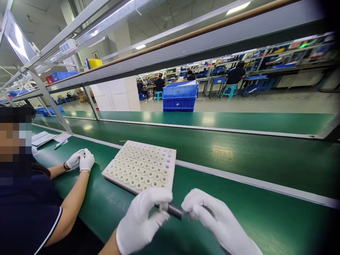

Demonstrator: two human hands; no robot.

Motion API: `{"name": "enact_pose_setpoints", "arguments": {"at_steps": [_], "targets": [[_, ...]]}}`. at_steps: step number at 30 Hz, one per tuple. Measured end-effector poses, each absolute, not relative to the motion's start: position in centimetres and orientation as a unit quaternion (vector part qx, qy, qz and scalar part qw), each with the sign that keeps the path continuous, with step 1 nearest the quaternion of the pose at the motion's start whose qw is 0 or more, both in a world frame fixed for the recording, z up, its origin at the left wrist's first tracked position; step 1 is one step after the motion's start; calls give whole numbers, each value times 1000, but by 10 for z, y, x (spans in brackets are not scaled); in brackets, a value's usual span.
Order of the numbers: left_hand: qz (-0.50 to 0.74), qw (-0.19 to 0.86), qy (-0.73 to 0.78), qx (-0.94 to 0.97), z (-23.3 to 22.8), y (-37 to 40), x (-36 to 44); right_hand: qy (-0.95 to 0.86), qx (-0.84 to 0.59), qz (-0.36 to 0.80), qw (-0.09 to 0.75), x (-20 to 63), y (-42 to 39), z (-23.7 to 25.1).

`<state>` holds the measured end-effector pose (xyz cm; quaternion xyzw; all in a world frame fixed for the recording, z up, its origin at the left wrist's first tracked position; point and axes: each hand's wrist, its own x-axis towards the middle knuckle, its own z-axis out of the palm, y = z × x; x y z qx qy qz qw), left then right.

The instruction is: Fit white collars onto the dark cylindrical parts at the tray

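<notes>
Your left hand (142,221) and right hand (209,217) both pinch a dark cylinder (174,211) between them at 6 o'clock. Just beyond, at 12 o'clock, the white tray (140,166) on the table (239,212) holds rows of small white rings (138,170).

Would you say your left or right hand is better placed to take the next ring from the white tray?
Left, probably: the left hand sits just below the white tray, though it pinches the dark cylinder; the right hand lies farther off.

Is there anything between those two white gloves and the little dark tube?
No. The left hand and right hand both touch the dark tube with their fingertips, one at each end. The white tray lies beyond them, not in between.
</notes>
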<state>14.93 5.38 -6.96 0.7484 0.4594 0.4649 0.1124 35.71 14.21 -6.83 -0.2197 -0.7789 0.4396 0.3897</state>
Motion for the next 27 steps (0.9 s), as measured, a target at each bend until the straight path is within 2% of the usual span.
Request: {"name": "enact_pose_setpoints", "arguments": {"at_steps": [5,9,13,18,27], "targets": [[350,87,557,749,-45,168,108,-692,-358,503,374,351,214,-114],[195,18,601,775,-40,286,81,-675,-365,550,329,349,247,-160],[127,22,606,785,-55,355,63,-680,-355,568,299,350,252,-176],[78,32,603,793,-72,373,51,-676,-376,578,260,346,261,-181],[29,36,581,813,-89,349,62,-686,-394,563,240,345,259,-181]]}}
